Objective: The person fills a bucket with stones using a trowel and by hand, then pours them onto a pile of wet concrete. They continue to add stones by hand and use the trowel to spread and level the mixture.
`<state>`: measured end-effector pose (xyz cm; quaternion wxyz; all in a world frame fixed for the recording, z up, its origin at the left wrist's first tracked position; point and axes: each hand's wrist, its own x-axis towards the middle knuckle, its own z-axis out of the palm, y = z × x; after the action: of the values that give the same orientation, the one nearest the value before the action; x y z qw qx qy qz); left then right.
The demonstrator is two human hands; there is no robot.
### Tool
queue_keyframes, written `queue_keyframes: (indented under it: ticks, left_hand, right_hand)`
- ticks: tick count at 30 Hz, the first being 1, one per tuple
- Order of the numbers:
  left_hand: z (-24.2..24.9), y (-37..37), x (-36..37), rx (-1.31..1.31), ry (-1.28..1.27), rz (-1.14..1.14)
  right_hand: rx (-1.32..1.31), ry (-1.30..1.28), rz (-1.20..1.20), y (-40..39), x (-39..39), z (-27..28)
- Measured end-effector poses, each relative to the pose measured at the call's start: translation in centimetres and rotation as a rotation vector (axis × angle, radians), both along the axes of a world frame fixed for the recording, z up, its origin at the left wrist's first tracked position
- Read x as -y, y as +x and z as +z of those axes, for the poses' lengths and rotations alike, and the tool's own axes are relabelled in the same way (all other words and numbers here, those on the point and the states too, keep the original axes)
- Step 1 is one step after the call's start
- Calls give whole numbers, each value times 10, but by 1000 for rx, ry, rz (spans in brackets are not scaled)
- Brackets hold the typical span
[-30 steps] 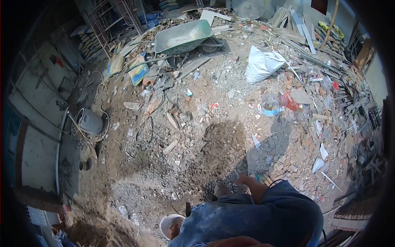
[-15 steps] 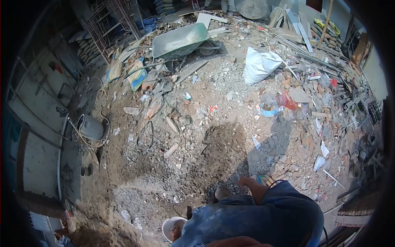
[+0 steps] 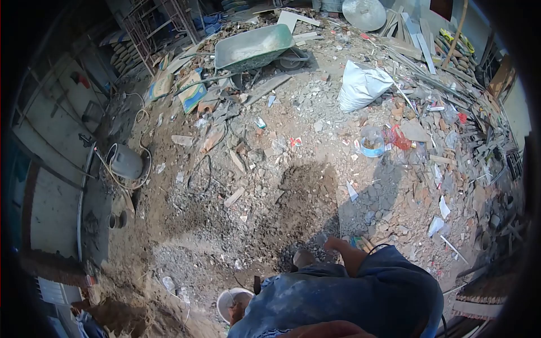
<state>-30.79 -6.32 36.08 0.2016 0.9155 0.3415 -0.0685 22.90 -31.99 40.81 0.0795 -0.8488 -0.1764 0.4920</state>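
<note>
While clothing hides the right hand, the left hand [image 3: 239, 311] grips a bucket [image 3: 227, 302].

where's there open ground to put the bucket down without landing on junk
The barest patch is the dark packed earth just ahead of the person, between the wood scraps on its left and the white paper scrap on its right. Rubble thickens toward the white sack, the green wheelbarrow and the debris along the right. The white bucket sits low by the left hand.

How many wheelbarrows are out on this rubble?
1. A green wheelbarrow stands at the far end of the yard, left of the white sack. Another could be hidden among the stacked boards and debris.
</note>
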Motion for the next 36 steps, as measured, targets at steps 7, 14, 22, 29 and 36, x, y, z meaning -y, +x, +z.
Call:
queue_keyframes:
  ticks: [7, 14, 22, 29, 36]
  left_hand:
    - [6, 14, 9, 101, -640, 1025]
    - [30, 12, 14, 225, -519, 840]
    - [31, -13, 10, 472, -692, 884]
    - [3, -70, -10, 403, -417, 482]
    - [2, -119, -28, 419, -629, 587]
  right_hand:
    - [60, 11, -108, -7, 4, -28]
    - [8, -39, 90, -11, 5, -61]
    - [-262, 135, -221, 4, -49, -58]
    - [-225, 861, -669, -31, -145, 101]
    - [-345, 765, -590, -68, -199, 127]
